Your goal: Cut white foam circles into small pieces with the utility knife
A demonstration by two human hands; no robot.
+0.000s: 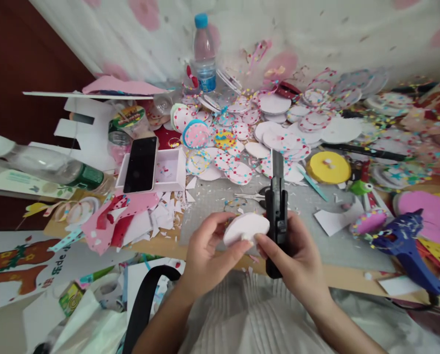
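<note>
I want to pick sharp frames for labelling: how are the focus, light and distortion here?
Head view: hands, white disc and black utility knife fairly sharp in soft, even light; clear bottle at left and blue glue gun at right smeared by wide-angle stretch; no harsh glare.

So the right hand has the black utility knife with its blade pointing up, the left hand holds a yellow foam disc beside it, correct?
Not quite: in the head view the disc in the left hand is white, not yellow. The yellow disc lies further back on the table. The right hand does hold the black utility knife, blade up.
</note>
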